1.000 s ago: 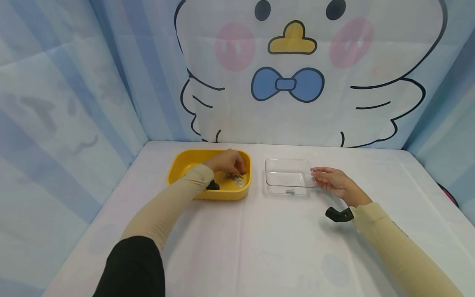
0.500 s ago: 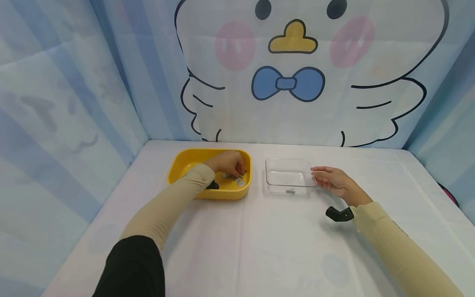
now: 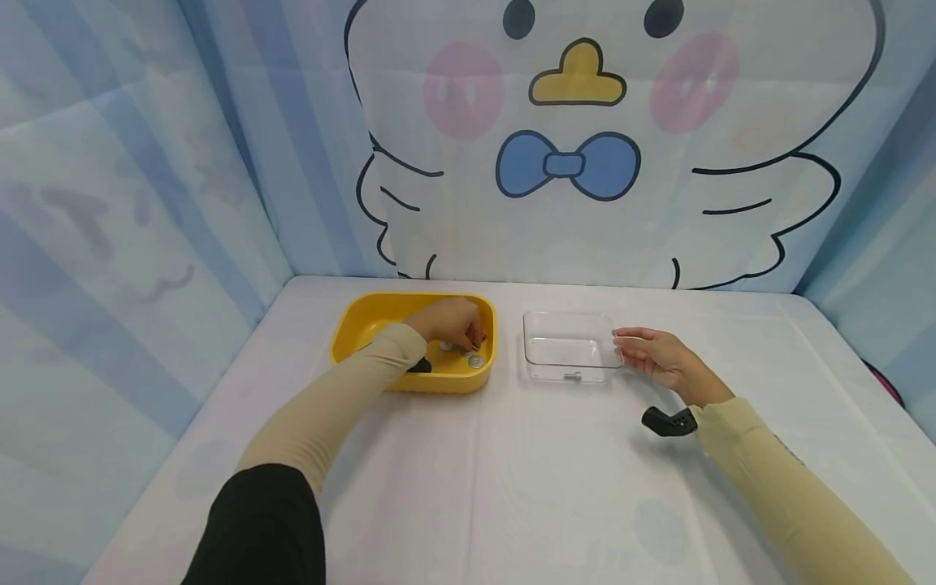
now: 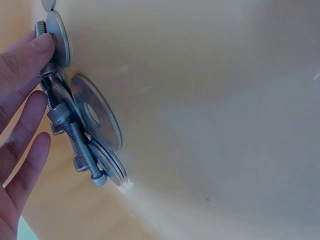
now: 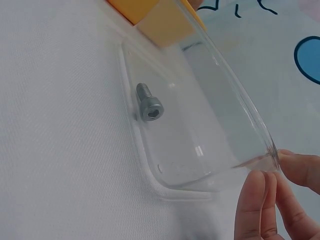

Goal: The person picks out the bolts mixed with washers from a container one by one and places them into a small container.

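Note:
In the head view my left hand (image 3: 448, 319) reaches down into a yellow tray (image 3: 354, 329). The left wrist view shows the thumb and a finger pinching a metal socket head screw (image 4: 40, 26). Right beside these fingertips lie more socket screws (image 4: 82, 147) and several flat washers (image 4: 102, 116), heaped together on the tray floor. With thumb and fingers my right hand (image 3: 661, 364) grips the right end wall of a clear plastic box (image 5: 210, 100). Inside that box a single short socket screw (image 5: 149, 104) lies along the near side.
Tray and box stand side by side on a white-covered table (image 3: 541, 487), a narrow gap between them. A printed cloth backdrop (image 3: 563, 236) rises behind the table, and a pale blue curtain (image 3: 132, 203) hangs at the left.
My left fingers shift slightly among the screws and washers, where a blur beneath them has settled. The right hand and the clear box stay where they were.

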Available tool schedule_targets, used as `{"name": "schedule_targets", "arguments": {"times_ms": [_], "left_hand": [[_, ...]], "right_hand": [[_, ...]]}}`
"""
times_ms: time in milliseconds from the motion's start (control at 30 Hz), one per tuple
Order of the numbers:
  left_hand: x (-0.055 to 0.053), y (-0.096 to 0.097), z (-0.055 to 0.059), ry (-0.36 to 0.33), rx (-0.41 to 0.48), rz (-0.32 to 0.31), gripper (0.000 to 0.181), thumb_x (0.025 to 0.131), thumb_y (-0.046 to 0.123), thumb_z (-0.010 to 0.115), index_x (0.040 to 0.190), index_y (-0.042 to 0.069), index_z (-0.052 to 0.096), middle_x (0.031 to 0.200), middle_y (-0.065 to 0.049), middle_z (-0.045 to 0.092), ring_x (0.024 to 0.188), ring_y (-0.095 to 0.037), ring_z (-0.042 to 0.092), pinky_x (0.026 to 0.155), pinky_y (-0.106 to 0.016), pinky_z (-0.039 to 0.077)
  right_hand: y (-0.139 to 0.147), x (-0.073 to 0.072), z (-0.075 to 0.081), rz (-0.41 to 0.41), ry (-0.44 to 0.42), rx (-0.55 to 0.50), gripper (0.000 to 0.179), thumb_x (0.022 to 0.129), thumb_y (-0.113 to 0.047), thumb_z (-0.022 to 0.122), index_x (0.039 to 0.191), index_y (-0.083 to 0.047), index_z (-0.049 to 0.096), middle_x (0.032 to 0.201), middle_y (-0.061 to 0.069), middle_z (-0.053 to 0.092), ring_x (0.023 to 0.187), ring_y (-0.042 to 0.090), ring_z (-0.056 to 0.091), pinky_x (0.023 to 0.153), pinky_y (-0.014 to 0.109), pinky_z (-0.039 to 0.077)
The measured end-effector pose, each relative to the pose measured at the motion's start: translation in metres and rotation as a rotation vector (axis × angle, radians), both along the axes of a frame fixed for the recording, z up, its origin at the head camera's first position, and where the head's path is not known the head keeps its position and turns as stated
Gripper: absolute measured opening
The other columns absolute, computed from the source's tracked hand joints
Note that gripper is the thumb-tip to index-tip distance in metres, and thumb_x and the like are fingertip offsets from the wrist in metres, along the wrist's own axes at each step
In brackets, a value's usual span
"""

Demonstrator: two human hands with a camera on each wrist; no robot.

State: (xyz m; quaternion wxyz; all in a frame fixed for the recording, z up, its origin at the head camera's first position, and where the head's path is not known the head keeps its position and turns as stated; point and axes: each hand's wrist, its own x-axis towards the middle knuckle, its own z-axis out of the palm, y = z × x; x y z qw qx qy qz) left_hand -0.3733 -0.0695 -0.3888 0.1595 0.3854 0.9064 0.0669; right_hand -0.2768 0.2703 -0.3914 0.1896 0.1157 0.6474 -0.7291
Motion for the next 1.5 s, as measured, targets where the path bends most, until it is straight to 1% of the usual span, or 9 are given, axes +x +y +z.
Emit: {"name": "schedule_targets", "arguments": {"times_ms": [133,400,500,567,767,967,1233,1400,1500], "left_hand": [[-0.0005,0.0002,-0.0003,-0.019,-0.002,0.010,0.008,0.080,0.011,0.074,0.088,0.014,0.076,0.085,0.003,0.071,0.073,-0.008,0.060,0.070,-0.020,0.052],[-0.0044,-0.0019,-0.0040,-0.063,0.039,0.012,0.008,0.080,0.010,0.074,0.087,0.014,0.075,0.087,0.002,0.072,0.072,-0.008,0.061,0.070,-0.019,0.052],[-0.0058,-0.0030,-0.0046,-0.075,0.057,0.002,0.012,0.078,0.009,0.075,0.090,0.013,0.075,0.090,0.001,0.073,0.074,-0.007,0.063,0.071,-0.018,0.054],[-0.0060,-0.0040,-0.0049,-0.078,0.063,-0.004,0.015,0.078,0.008,0.075,0.092,0.012,0.075,0.091,0.000,0.073,0.076,-0.007,0.064,0.071,-0.018,0.054],[-0.0049,-0.0047,-0.0015,-0.047,0.044,-0.001,0.015,0.078,0.009,0.075,0.092,0.012,0.076,0.090,0.000,0.074,0.072,-0.007,0.064,0.068,-0.019,0.054],[-0.0045,-0.0047,-0.0016,-0.020,0.006,0.013,0.014,0.079,0.010,0.075,0.091,0.014,0.076,0.087,0.003,0.073,0.069,-0.006,0.061,0.066,-0.018,0.052],[-0.0053,-0.0055,-0.0032,0.011,-0.008,0.014,0.013,0.080,0.011,0.074,0.091,0.016,0.076,0.088,0.005,0.073,0.073,-0.005,0.061,0.071,-0.019,0.053],[-0.0074,-0.0064,-0.0064,0.017,0.005,0.027,0.011,0.079,0.012,0.075,0.089,0.017,0.076,0.087,0.005,0.072,0.073,-0.006,0.061,0.072,-0.020,0.053],[-0.0081,-0.0069,-0.0083,0.016,0.011,0.023,0.010,0.080,0.011,0.074,0.088,0.016,0.076,0.086,0.004,0.072,0.071,-0.006,0.061,0.070,-0.020,0.053]], "right_hand": [[0.0005,0.0000,-0.0009,0.006,0.009,-0.002,0.018,0.094,-0.004,0.052,0.089,-0.019,0.061,0.084,-0.011,0.066,0.078,0.003,0.063,0.071,0.017,0.054],[0.0011,-0.0003,-0.0018,0.000,-0.004,0.000,0.016,0.093,-0.005,0.054,0.106,-0.014,0.054,0.084,-0.012,0.067,0.078,0.003,0.063,0.073,0.017,0.054],[0.0015,0.0001,-0.0011,0.004,-0.001,-0.006,0.015,0.094,-0.004,0.053,0.105,-0.014,0.053,0.084,-0.011,0.067,0.078,0.003,0.063,0.073,0.016,0.054],[0.0015,0.0006,-0.0010,0.003,0.000,-0.012,0.014,0.093,-0.004,0.054,0.100,-0.015,0.056,0.084,-0.011,0.067,0.078,0.003,0.063,0.073,0.016,0.054],[0.0005,0.0009,0.0006,-0.005,0.009,-0.013,0.017,0.090,-0.003,0.060,0.085,-0.020,0.064,0.084,-0.010,0.068,0.076,0.003,0.063,0.071,0.016,0.054],[-0.0010,0.0010,0.0011,-0.007,-0.002,-0.012,0.015,0.090,-0.005,0.060,0.088,-0.019,0.063,0.083,-0.010,0.068,0.077,0.003,0.063,0.071,0.016,0.054],[-0.0013,-0.0004,0.0005,-0.006,0.003,-0.009,0.018,0.090,-0.004,0.060,0.085,-0.020,0.064,0.083,-0.010,0.067,0.076,0.002,0.063,0.070,0.016,0.054],[-0.0016,-0.0014,-0.0002,-0.016,-0.005,0.007,0.014,0.089,-0.005,0.062,0.090,-0.018,0.061,0.086,-0.010,0.067,0.077,0.002,0.062,0.071,0.016,0.054],[-0.0015,-0.0019,-0.0008,-0.008,0.000,0.017,0.013,0.091,-0.005,0.059,0.094,-0.018,0.060,0.086,-0.010,0.067,0.078,0.003,0.062,0.072,0.016,0.054]]}}
